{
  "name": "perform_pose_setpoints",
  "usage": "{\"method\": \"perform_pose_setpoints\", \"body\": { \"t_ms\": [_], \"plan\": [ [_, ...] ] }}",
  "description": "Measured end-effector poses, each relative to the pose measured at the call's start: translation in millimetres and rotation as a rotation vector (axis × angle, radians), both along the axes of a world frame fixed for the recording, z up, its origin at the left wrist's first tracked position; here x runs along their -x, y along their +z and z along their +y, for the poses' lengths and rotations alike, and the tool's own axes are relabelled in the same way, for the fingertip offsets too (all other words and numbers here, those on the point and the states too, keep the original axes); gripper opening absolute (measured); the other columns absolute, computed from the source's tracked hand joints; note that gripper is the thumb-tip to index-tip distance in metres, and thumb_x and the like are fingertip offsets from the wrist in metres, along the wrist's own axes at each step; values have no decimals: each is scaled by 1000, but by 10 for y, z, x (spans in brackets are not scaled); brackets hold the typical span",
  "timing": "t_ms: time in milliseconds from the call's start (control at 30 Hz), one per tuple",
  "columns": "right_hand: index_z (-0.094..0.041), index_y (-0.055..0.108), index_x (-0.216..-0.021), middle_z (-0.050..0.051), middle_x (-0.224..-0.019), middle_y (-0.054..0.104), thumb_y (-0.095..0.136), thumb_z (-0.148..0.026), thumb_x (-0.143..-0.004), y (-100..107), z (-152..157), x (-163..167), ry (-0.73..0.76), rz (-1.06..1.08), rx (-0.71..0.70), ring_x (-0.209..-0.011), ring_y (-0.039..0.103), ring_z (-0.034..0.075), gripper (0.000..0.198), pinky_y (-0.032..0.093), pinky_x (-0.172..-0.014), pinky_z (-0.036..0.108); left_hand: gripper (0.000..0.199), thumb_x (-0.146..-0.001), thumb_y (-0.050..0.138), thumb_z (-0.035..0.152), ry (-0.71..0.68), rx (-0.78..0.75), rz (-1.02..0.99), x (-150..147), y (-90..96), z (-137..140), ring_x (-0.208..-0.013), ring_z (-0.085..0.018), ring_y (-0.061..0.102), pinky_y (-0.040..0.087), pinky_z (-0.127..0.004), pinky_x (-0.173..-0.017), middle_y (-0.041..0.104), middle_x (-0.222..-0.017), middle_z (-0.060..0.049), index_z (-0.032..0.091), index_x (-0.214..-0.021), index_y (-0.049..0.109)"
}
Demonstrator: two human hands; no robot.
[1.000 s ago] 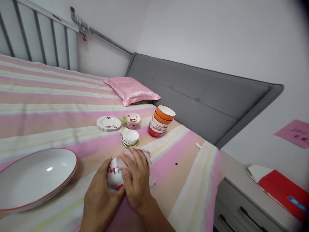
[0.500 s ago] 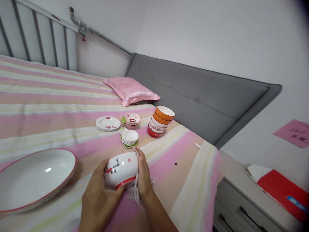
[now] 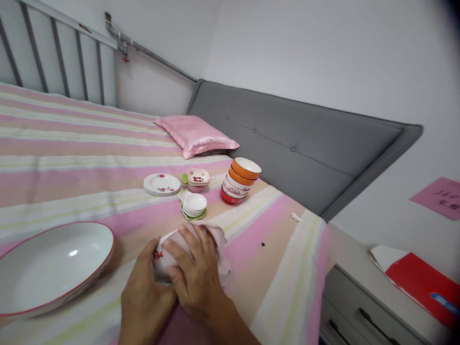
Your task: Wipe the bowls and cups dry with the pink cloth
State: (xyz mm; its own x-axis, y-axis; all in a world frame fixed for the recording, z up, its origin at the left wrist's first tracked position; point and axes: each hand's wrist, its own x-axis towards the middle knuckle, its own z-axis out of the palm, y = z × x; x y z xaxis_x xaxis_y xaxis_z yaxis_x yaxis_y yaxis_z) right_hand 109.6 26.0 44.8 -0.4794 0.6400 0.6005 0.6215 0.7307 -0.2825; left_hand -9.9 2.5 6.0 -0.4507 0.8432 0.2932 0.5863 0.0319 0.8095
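Note:
My left hand [image 3: 143,285] grips a white bowl [image 3: 158,253] with red flowers from its left side, above the bed. Over the bowl's outer wall lies a pale pink cloth [image 3: 220,235], and my right hand [image 3: 197,268] presses it there with fingers curved across the surface. The cloth and fingers hide most of the bowl, including its lettering and red foot. Just beyond my hands stand small white dishes [image 3: 195,203] stacked on a green-edged dish [image 3: 197,216].
A large red-rimmed oval bowl [image 3: 53,268] lies at left. Farther back are flowered plates [image 3: 161,184], small pink dishes [image 3: 198,177] and a stack of orange, white and red bowls [image 3: 240,181]. A pink pillow [image 3: 197,134] rests by the grey headboard [image 3: 305,134]; a nightstand [image 3: 359,297] stands right.
My right hand has moved with the cloth from the bowl's right edge onto its outer wall, covering the lettering. My left hand keeps its hold on the bowl.

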Motion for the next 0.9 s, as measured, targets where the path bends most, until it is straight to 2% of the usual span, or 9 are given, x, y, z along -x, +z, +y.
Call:
{"method": "perform_pose_setpoints", "body": {
  "t_ms": [167,333,600,900],
  "plan": [
    [-29,53,-131,1,-148,40,44,-35,-93,-21,1,22,23,-60,-29,-137,29,25,39,24,-114,46,62,-71,53,32,-2,11,6,16,-27,6,-108,-31,60,49,-43,-90,59,-125,-13,19,-131,43],
    [-33,52,-131,-2,-149,35,43,-31,-94,-48,-4,19,0,4,7,-137,28,22,38,23,-115,44,65,-65,56,30,-11,0,-18,30,-21,25,-107,-30,61,50,-41,-89,60,-123,-12,20,-128,45],
    [-32,50,-133,3,-150,30,51,-28,-89,-20,28,-16,-9,127,147,-138,27,26,44,20,-114,49,78,-58,68,44,-9,15,-191,50,29,68,-109,-33,58,48,-48,-92,58,-125,-11,21,-129,46],
    [-35,44,-137,1,-155,22,50,-35,-91,-185,139,-71,59,400,408,-142,20,24,46,18,-116,49,84,-55,74,51,12,16,-249,75,16,107,-108,-32,58,49,-48,-91,58,-125,-11,22,-129,47]
  ]
}}
